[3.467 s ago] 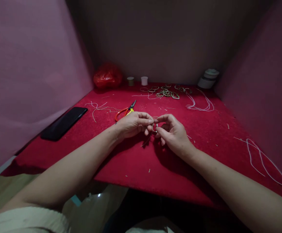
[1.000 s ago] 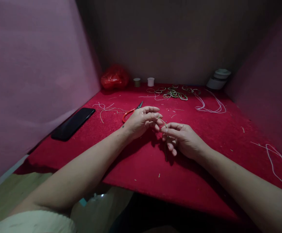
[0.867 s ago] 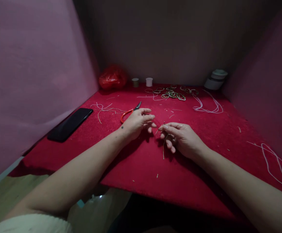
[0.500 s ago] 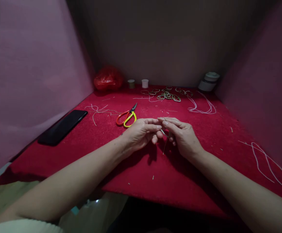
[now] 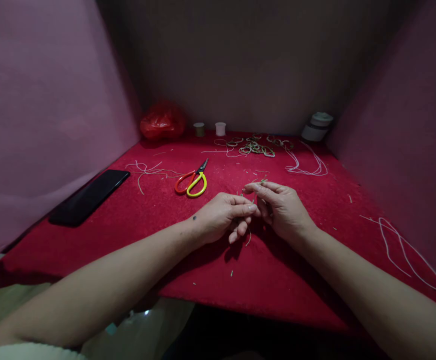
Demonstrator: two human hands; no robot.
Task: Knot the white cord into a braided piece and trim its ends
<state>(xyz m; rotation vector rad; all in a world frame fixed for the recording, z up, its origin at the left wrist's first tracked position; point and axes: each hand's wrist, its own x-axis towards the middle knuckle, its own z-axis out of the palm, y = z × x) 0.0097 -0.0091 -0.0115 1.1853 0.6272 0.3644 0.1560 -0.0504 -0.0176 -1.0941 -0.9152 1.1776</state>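
Both hands meet over the middle of the red cloth, pinching parts of one thin braided cord (image 5: 263, 182) with a small green bit on it. My left hand (image 5: 227, 217) is closed, thumb against forefinger, its fingertips touching the right fingers. My right hand (image 5: 283, 207) is closed too and sits slightly higher, with the green bit showing above its fingertips. A loose cord end (image 5: 249, 237) hangs below the left fingertips. The fingers hide most of the piece. Scissors (image 5: 196, 184) with one red and one yellow handle lie beyond my left hand.
Behind lie several braided loops (image 5: 257, 146), white cords (image 5: 317, 167), two small spools (image 5: 221, 129), a red plastic bag (image 5: 162, 121) and a lidded jar (image 5: 317, 127). A black phone (image 5: 90, 197) is at left, a white cord (image 5: 401, 240) at right. Pink walls (image 5: 45, 100) flank the table.
My left hand has moved lower, to the near side of the right fingertips. The green bit now shows above my right hand. The whole view has shifted slightly.
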